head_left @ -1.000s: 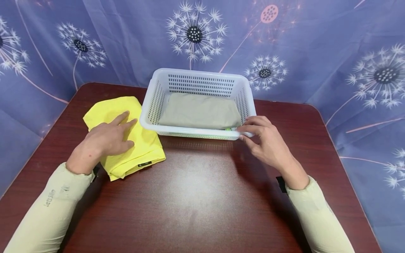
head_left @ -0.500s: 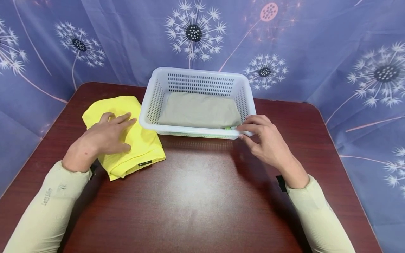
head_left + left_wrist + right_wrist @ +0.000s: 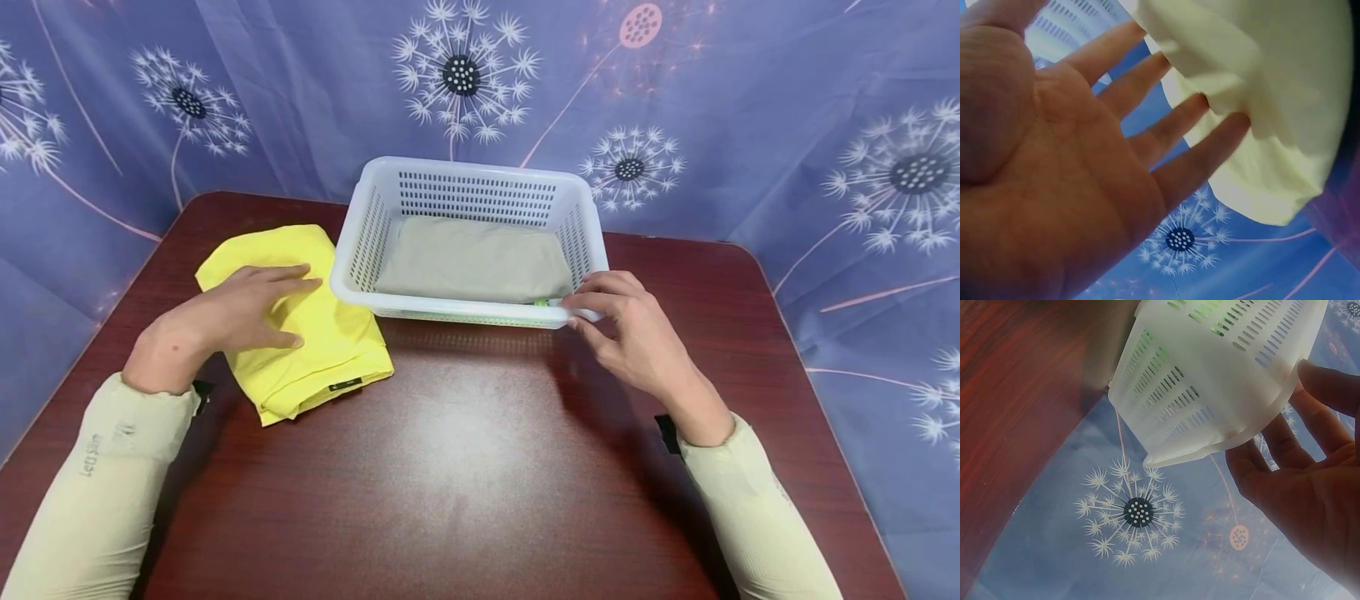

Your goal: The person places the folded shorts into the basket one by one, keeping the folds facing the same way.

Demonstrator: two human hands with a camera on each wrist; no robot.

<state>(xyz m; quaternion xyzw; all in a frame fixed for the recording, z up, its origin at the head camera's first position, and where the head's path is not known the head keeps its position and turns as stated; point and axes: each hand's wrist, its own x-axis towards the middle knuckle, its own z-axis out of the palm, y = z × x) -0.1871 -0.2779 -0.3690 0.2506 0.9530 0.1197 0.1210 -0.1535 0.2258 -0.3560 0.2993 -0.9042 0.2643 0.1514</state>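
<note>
Leftmost, a pale sleeve (image 3: 97,471) covers the forearm and ends at the wrist of the left hand (image 3: 217,321). This hand is released: its fingers are extended and spread over the folded yellow cloth (image 3: 330,342), gripping nothing. Fingertip contact with the cloth cannot be confirmed. The yellow cloth lies flat on the left part of the surface (image 3: 465,500), with a dark label (image 3: 345,385) at its near edge. Its right side meets the left end of the white basket (image 3: 450,307) in the head view; whether the two touch cannot be told.

The basket stands upright at the rear centre of the surface, its walls slotted. Inside it lies a folded grey cloth (image 3: 472,260); a small green item (image 3: 542,303), mostly hidden, shows at the near right. Next, the right hand (image 3: 637,337) grasps the basket rim at its near right corner, thumb outside and fingers over the edge. Rightmost, a second pale sleeve (image 3: 757,508) covers that forearm.
</note>
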